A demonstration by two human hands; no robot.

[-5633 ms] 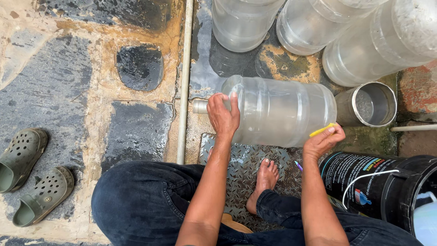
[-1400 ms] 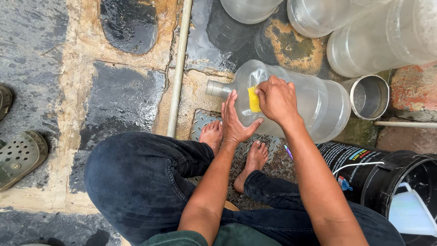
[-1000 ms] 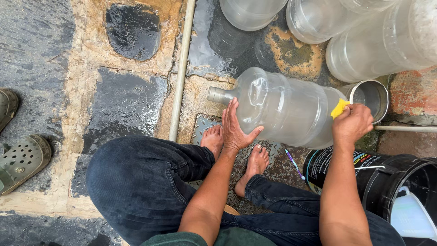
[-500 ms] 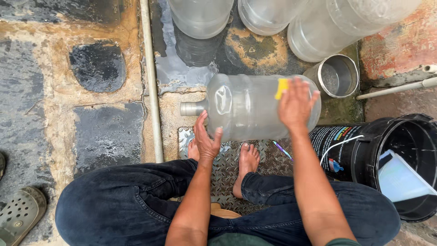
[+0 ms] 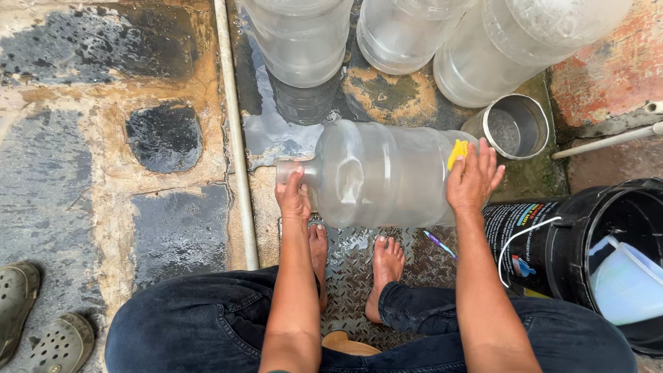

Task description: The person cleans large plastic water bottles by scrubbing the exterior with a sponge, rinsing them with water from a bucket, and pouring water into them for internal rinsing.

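Note:
A large clear plastic water jug [image 5: 380,176] lies on its side in front of my bare feet, its neck pointing left. My left hand [image 5: 293,200] grips the jug at its neck and shoulder. My right hand [image 5: 473,179] presses a yellow sponge [image 5: 456,152] flat against the jug's right end, near its base. I sit low with my knees apart, in dark jeans.
Three more clear jugs [image 5: 304,41] stand upright behind. A small steel pot [image 5: 514,126] sits at the right, a black bucket [image 5: 552,242] holding a white jug beside my right knee. A pipe [image 5: 235,138] runs along the wet floor. Grey clogs [image 5: 41,331] lie at bottom left.
My right hand with the sponge has slid right along the jug toward its base. My left hand has shifted from under the jug's body to its neck.

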